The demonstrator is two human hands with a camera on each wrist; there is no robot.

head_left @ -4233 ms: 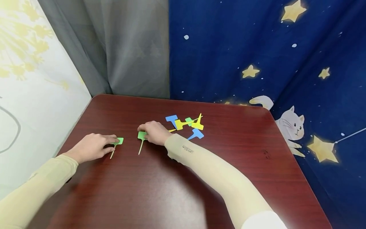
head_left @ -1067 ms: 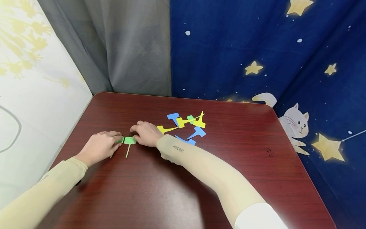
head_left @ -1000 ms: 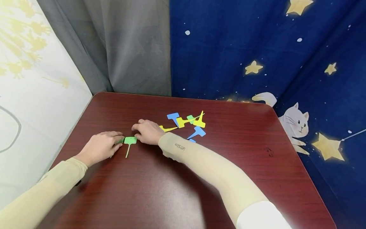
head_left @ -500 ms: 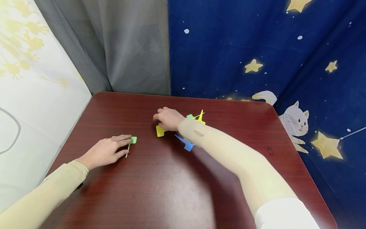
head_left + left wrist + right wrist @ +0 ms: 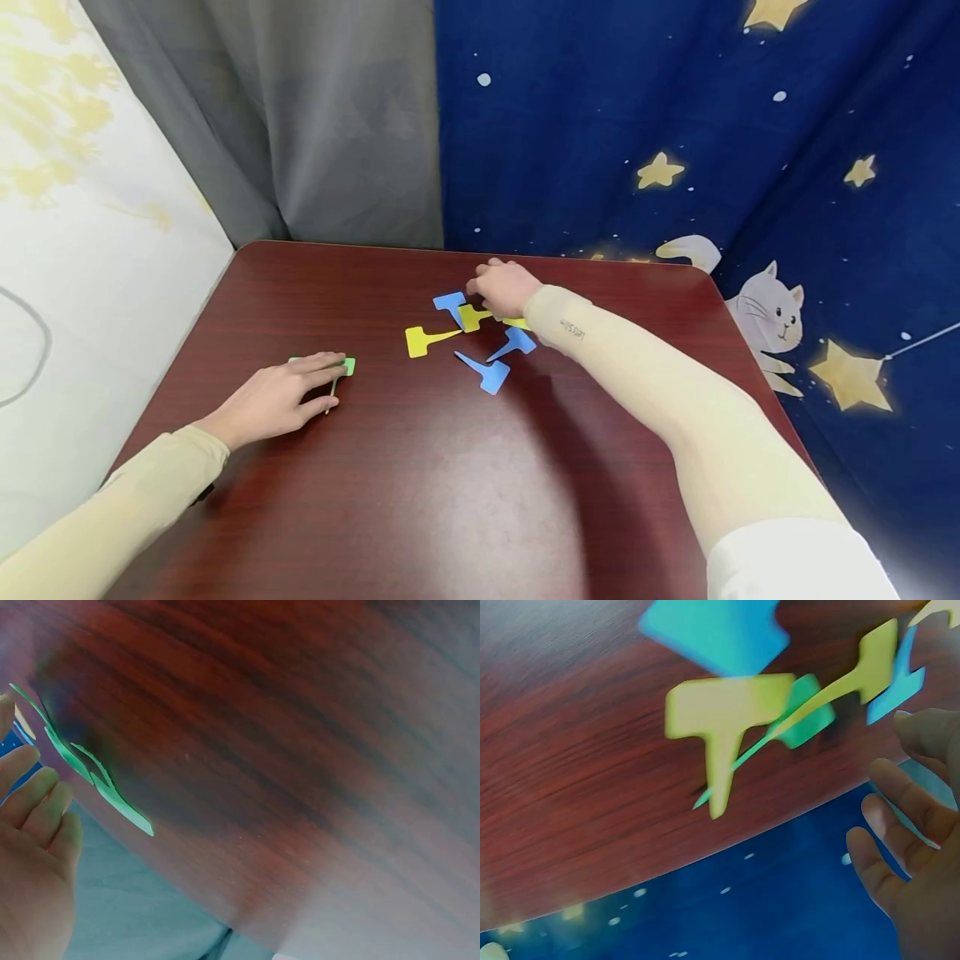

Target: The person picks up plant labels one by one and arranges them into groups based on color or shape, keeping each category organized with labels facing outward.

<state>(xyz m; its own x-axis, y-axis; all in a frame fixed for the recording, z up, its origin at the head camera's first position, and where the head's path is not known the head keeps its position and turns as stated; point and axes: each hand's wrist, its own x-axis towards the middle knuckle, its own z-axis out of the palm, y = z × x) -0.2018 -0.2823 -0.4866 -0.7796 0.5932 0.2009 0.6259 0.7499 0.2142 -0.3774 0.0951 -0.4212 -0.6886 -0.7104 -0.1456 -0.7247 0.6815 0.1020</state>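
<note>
My left hand (image 5: 281, 400) lies with fairly straight fingers over green T-shaped plant labels (image 5: 349, 367) at the table's left. Two such green labels (image 5: 124, 814) lie side by side in the left wrist view, just off the fingertips. At the back, my right hand (image 5: 506, 286) hovers above a loose group of labels, its fingers loosely spread and holding nothing. Beneath it in the right wrist view lie a yellow label (image 5: 690, 709), another yellow label (image 5: 877, 660) and a green label (image 5: 814, 733) crossing under them. The head view hides that green label behind the hand.
Left of the group lies a yellow label (image 5: 417, 342). Blue labels lie around it: one blue label (image 5: 495, 377) in front, another blue label (image 5: 517, 340) behind, a third blue label (image 5: 450, 302) farther back. The dark red table (image 5: 420, 483) ends at curtains (image 5: 360, 167).
A green label has slid left against the one by my left hand. My right hand has since left it and moved right and back over the group. My left fingers now reach across both green labels.
</note>
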